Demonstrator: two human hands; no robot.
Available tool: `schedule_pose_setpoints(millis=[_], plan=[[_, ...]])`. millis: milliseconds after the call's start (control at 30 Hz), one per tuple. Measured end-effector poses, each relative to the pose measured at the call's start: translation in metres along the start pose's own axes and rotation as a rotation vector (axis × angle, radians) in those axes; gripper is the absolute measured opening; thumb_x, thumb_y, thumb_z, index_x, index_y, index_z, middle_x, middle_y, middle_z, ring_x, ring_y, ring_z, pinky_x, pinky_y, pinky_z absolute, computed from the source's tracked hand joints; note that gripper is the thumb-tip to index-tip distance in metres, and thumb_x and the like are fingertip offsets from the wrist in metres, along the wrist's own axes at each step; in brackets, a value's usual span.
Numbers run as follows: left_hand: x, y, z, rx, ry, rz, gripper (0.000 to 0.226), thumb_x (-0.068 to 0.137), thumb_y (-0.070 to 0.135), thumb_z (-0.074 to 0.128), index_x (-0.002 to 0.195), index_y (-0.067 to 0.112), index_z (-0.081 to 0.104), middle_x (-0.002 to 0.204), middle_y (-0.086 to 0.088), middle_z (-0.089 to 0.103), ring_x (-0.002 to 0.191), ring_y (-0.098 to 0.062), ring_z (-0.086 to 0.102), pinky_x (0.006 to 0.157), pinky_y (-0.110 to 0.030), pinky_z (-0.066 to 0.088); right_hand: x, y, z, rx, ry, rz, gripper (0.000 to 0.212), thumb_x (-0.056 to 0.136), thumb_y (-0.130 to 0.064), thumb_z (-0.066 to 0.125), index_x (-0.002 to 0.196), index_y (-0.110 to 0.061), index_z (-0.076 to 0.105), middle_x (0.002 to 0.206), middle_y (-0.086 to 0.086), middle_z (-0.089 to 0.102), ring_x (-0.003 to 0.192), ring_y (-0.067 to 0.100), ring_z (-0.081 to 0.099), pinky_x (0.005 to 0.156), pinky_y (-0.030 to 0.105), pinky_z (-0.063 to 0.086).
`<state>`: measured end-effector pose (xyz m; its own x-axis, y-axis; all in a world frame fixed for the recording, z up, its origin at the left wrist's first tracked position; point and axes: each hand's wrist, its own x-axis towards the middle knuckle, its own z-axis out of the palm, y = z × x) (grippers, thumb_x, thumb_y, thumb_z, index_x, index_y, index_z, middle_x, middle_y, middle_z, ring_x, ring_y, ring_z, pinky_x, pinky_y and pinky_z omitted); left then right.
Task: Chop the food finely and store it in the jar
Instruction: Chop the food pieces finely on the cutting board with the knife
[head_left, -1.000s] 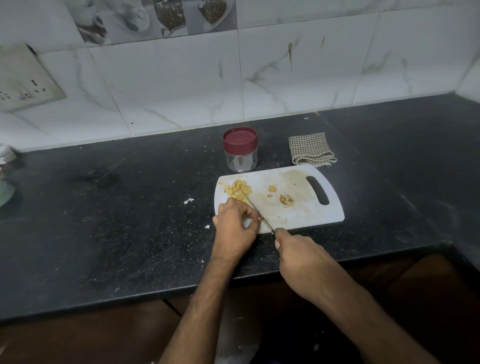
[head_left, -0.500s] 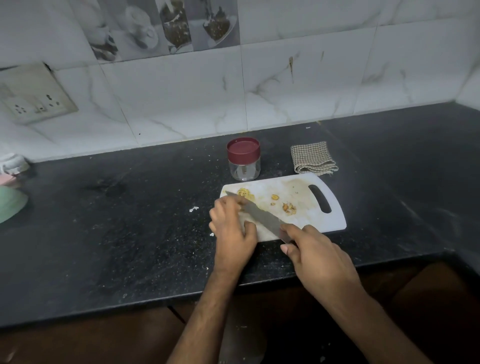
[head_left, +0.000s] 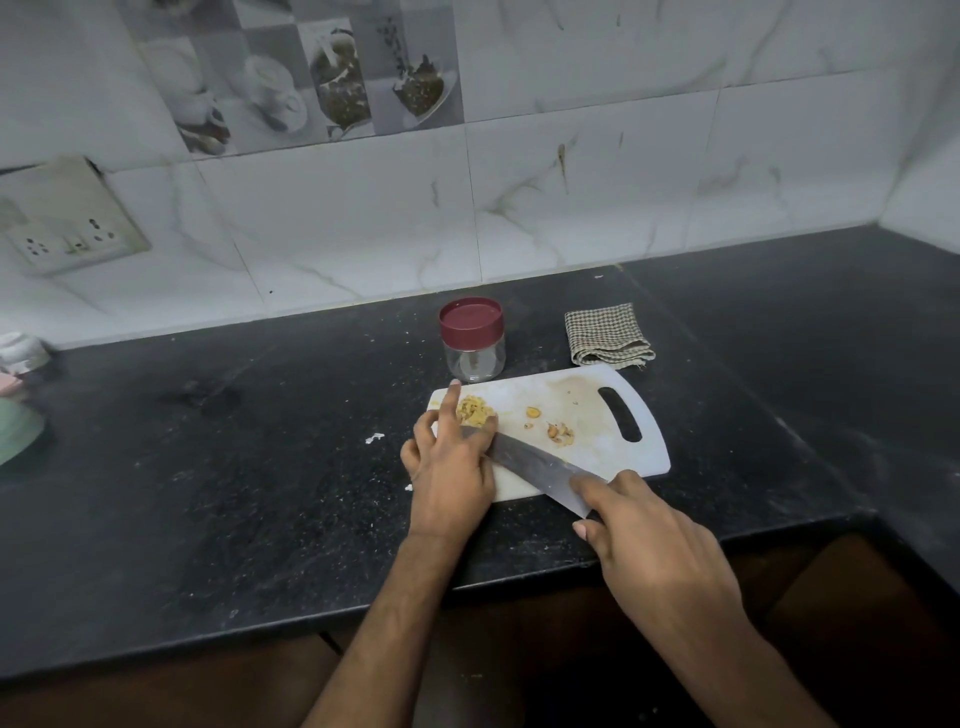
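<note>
Now right hand (head_left: 657, 551) grips the knife (head_left: 535, 467); left hand (head_left: 452, 467), fingers extended, touches chopped food (head_left: 475, 408).

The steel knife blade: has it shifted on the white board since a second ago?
Yes. The steel knife blade has turned flat and swung nearer the white plastic cutting board's near edge, away from the red-lidded jar.

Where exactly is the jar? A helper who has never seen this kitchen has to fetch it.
On the black countertop, find the white cutting board near the front edge. The jar stands just behind the board's far left corner, toward the tiled wall, left of the folded checked cloth. It is the only clear container there, small and round, with a dark red lid still on.
</note>
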<state>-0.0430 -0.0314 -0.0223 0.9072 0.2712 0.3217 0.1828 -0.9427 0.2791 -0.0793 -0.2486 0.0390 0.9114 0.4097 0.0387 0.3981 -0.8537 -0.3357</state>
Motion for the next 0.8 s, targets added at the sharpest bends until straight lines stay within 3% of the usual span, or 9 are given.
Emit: schedule_pose_setpoints(millis=[333, 400, 500, 667, 800], plan=[[0.009, -0.004, 0.0, -0.061, 0.065, -0.093, 0.046, 0.099, 0.024, 0.054, 0.145, 0.024, 0.053, 0.164, -0.003, 0.022, 0.141, -0.025, 0.02, 0.112, -0.053, 0.028, -0.008, 0.013, 0.0, 0.067, 0.068, 0.07, 0.035, 0.105, -0.041, 0.043, 0.14, -0.041, 0.04, 0.116, -0.013, 0.048, 0.097, 0.008, 0.055, 0.077, 0.027, 0.049], [0.008, -0.004, -0.001, -0.088, 0.103, -0.078, 0.036, 0.1, 0.027, 0.056, 0.134, 0.023, 0.064, 0.155, -0.001, 0.037, 0.135, -0.022, 0.027, 0.107, -0.046, 0.027, -0.007, 0.015, 0.001, 0.09, 0.084, 0.083, 0.035, 0.105, -0.042, 0.041, 0.14, -0.041, 0.041, 0.112, -0.013, 0.049, 0.094, 0.008, 0.054, 0.075, 0.028, 0.047], [0.008, -0.006, -0.001, -0.061, 0.135, -0.063, 0.023, 0.099, 0.033, 0.061, 0.114, 0.024, 0.076, 0.122, 0.005, 0.059, 0.116, -0.016, 0.042, 0.091, -0.032, 0.02, -0.006, 0.015, 0.004, 0.134, 0.074, 0.089, 0.031, 0.105, -0.042, 0.041, 0.135, -0.043, 0.044, 0.107, -0.014, 0.048, 0.093, 0.008, 0.054, 0.08, 0.031, 0.051], [0.012, -0.009, -0.002, -0.084, 0.125, -0.109, 0.016, 0.093, 0.044, 0.069, 0.098, 0.032, 0.079, 0.103, 0.013, 0.064, 0.104, -0.012, 0.048, 0.084, -0.03, 0.016, 0.0, 0.016, 0.008, 0.202, 0.062, 0.103, 0.024, 0.105, -0.04, 0.041, 0.127, -0.043, 0.048, 0.1, -0.014, 0.049, 0.088, 0.008, 0.054, 0.078, 0.034, 0.051], [0.009, -0.003, -0.001, -0.078, 0.166, -0.044, 0.018, 0.092, 0.048, 0.068, 0.09, 0.032, 0.075, 0.097, 0.013, 0.063, 0.098, -0.013, 0.05, 0.083, -0.033, 0.021, 0.003, 0.018, 0.009, 0.229, 0.052, 0.142, 0.035, 0.108, -0.037, 0.032, 0.139, -0.035, 0.047, 0.102, -0.011, 0.053, 0.092, 0.01, 0.054, 0.079, 0.031, 0.047]])
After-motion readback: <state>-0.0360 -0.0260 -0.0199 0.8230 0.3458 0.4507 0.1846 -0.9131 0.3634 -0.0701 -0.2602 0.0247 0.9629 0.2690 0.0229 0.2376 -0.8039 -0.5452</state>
